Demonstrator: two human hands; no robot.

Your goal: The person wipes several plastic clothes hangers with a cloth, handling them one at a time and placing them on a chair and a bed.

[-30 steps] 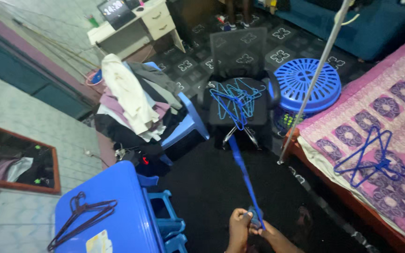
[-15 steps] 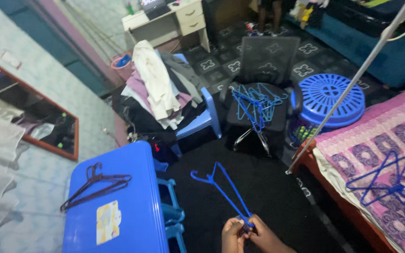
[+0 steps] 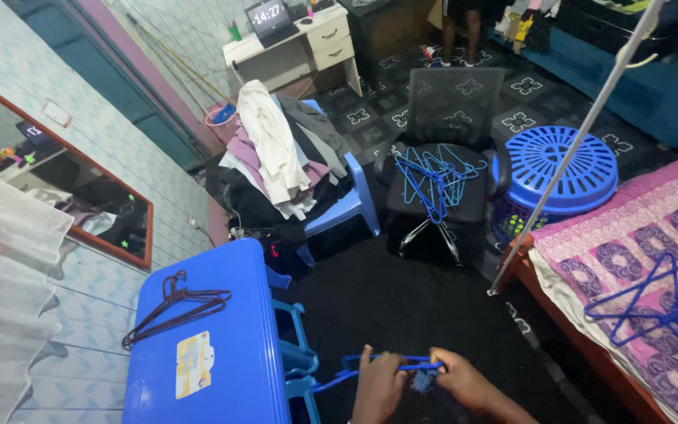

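Low in the head view, my left hand (image 3: pixel 378 386) and my right hand (image 3: pixel 458 380) both grip one blue plastic hanger (image 3: pixel 386 365), which lies nearly flat and level between them, its hook end pointing left. A small dark bit of cloth sits between my hands on the hanger. Ahead, a black office chair (image 3: pixel 442 149) carries a pile of several blue hangers (image 3: pixel 431 177). More blue hangers (image 3: pixel 653 302) lie on the purple patterned bed (image 3: pixel 645 220) at the right.
A blue plastic table (image 3: pixel 213 345) at the left holds dark hangers (image 3: pixel 174 305). A blue chair (image 3: pixel 347 200) is heaped with clothes (image 3: pixel 272 157). A blue laundry basket (image 3: pixel 563 173), a slanted metal pole (image 3: pixel 574 145), a wall mirror (image 3: pixel 64 173) and a desk (image 3: pixel 300 43) stand around.
The hanger has swung down from pointing away and upward to lying flat across my hands. My hands have moved slightly apart along it. The camera has tilted a little.
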